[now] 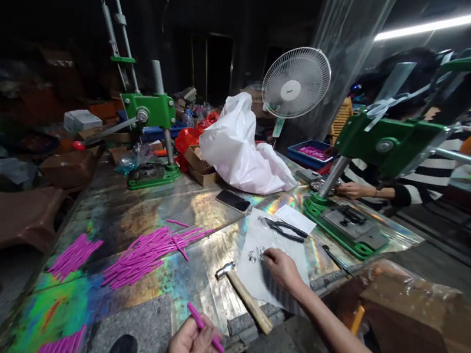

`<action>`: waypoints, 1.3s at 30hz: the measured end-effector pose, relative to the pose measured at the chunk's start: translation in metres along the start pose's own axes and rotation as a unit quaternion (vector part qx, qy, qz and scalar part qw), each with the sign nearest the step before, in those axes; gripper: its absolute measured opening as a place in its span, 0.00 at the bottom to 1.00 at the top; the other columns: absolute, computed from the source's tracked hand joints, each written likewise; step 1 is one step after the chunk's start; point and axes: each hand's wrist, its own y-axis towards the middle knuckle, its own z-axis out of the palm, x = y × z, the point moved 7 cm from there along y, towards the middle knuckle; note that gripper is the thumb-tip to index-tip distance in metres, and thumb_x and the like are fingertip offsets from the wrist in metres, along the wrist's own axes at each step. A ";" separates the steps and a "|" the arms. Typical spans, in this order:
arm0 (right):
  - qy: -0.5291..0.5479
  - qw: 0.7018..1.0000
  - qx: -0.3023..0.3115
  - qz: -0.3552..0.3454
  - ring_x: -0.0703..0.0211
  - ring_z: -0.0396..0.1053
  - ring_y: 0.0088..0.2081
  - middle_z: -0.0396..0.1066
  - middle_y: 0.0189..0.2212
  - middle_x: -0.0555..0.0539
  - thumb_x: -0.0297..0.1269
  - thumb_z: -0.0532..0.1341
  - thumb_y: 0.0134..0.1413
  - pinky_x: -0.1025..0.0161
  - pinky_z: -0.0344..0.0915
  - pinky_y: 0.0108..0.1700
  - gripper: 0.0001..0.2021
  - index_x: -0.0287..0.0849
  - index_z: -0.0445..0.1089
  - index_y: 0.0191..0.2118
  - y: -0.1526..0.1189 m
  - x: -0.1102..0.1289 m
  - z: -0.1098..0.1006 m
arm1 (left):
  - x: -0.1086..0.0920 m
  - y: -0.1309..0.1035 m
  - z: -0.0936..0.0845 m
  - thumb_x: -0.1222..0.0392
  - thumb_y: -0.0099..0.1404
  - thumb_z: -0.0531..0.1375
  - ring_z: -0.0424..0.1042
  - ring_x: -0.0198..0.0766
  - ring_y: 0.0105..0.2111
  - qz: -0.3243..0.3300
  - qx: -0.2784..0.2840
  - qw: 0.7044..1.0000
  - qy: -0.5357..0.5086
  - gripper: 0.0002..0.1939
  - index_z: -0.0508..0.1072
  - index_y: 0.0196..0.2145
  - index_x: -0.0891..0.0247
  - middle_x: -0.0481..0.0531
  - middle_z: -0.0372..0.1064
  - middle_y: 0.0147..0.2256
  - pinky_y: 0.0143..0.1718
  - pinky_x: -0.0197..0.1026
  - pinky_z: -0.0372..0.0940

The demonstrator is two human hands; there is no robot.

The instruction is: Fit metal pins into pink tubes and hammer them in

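Hammer lies right of the stone slab.

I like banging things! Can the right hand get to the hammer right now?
Probably yes: the right hand is near the hammer, and only the flat white sheet lies between them, though its fingers are down by the small metal pieces.

You're working in a workshop: two green lever presses are standing on a scuffed, film-covered worktop, a hammer and black pliers are lying out, cartons are piling up behind, and a striped-sleeved co-worker is sitting at the right.
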 end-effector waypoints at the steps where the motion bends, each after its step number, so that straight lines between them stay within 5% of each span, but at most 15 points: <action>1: -0.024 1.000 0.007 -0.004 0.60 0.66 0.35 0.68 0.32 0.48 0.37 0.54 0.54 0.57 0.61 0.39 0.09 0.38 0.66 0.32 0.006 0.000 0.005 | 0.002 0.000 0.001 0.43 0.43 0.62 0.67 0.32 0.17 0.000 0.004 1.000 0.002 0.21 0.67 0.24 0.66 0.49 0.69 0.21 0.10 0.28 0.57; 7: -0.106 0.994 0.031 -0.021 0.61 0.66 0.35 0.67 0.33 0.49 0.37 0.54 0.54 0.57 0.62 0.39 0.08 0.37 0.66 0.32 0.017 0.004 0.027 | 0.003 -0.002 0.001 0.43 0.44 0.62 0.66 0.31 0.16 -0.008 -0.007 1.000 0.015 0.21 0.68 0.24 0.66 0.48 0.67 0.18 0.10 0.27 0.56; 12: -0.096 0.995 0.023 -0.029 0.61 0.65 0.33 0.66 0.29 0.50 0.36 0.55 0.53 0.58 0.60 0.37 0.08 0.37 0.65 0.29 0.013 0.004 0.023 | 0.001 -0.002 0.003 0.41 0.38 0.63 0.65 0.30 0.13 -0.018 -0.028 0.999 0.011 0.23 0.67 0.22 0.66 0.46 0.66 0.17 0.07 0.27 0.53; 17: -0.015 0.999 -0.008 -0.028 0.60 0.61 0.27 0.63 0.23 0.50 0.32 0.50 0.51 0.62 0.56 0.31 0.07 0.40 0.61 0.25 -0.001 0.001 0.009 | 0.001 -0.002 0.002 0.41 0.38 0.64 0.65 0.31 0.14 -0.014 -0.041 0.999 0.001 0.24 0.66 0.22 0.66 0.46 0.67 0.18 0.08 0.28 0.55; 24: 0.182 0.983 -0.015 -0.025 0.60 0.56 0.24 0.56 0.19 0.53 0.44 0.48 0.47 0.64 0.54 0.27 0.10 0.44 0.55 0.23 -0.027 0.010 -0.001 | 0.001 -0.003 -0.001 0.43 0.38 0.64 0.65 0.31 0.14 0.000 -0.032 0.999 -0.019 0.23 0.67 0.22 0.66 0.45 0.66 0.17 0.10 0.29 0.58; 33: 0.385 0.917 0.103 -0.009 0.66 0.52 0.21 0.54 0.18 0.55 0.45 0.54 0.48 0.67 0.53 0.25 0.12 0.40 0.63 0.29 -0.078 0.077 0.011 | -0.019 -0.014 -0.004 0.46 0.43 0.63 0.64 0.30 0.14 0.020 -0.032 0.999 -0.025 0.20 0.70 0.23 0.68 0.47 0.68 0.17 0.16 0.31 0.59; 39: 0.570 0.803 0.172 0.012 0.67 0.52 0.22 0.54 0.19 0.56 0.41 0.60 0.44 0.68 0.51 0.24 0.09 0.43 0.63 0.31 -0.112 0.121 0.029 | -0.037 -0.029 -0.006 0.51 0.46 0.63 0.63 0.28 0.15 0.050 -0.055 0.994 -0.078 0.16 0.70 0.24 0.68 0.48 0.68 0.18 0.19 0.32 0.59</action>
